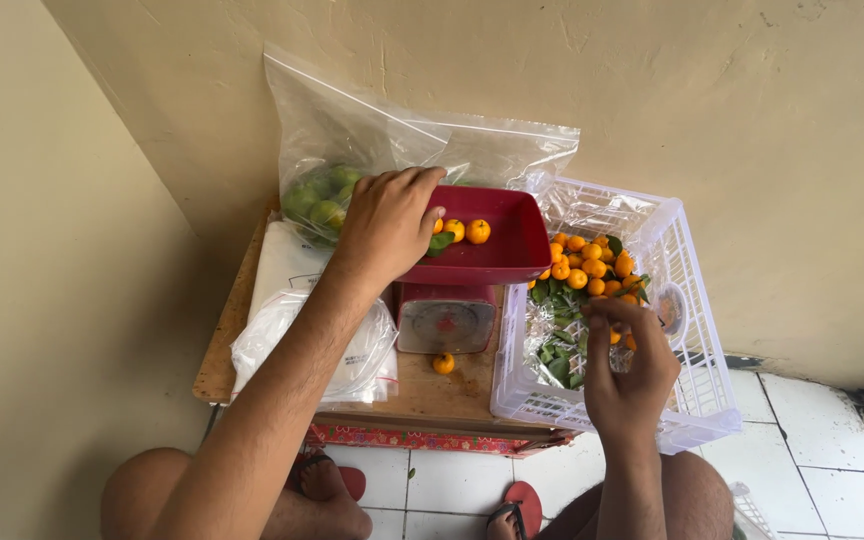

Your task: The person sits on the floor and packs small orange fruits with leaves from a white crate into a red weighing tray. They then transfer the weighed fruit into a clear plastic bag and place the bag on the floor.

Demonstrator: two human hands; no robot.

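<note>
My left hand [384, 222] reaches over the near-left rim of the red scale pan [512, 262], fingers curled over small orange fruits [467, 231] and a green leaf inside it. The pan sits on a red kitchen scale [445, 322] with a round dial. My right hand [628, 368] hovers in the white plastic crate [692, 400], fingertips pinched on a small orange fruit among green leaves. A heap of small orange fruits [589, 265] lies at the crate's far end. One orange fruit [443, 363] lies on the wooden table in front of the scale.
A clear zip bag with green fruits [317, 203] leans on the wall behind the scale. Folded plastic bags [297, 330] lie at the table's left. The small wooden table [432, 395] stands against beige walls. My knees and red sandals [524, 502] are on white floor tiles below.
</note>
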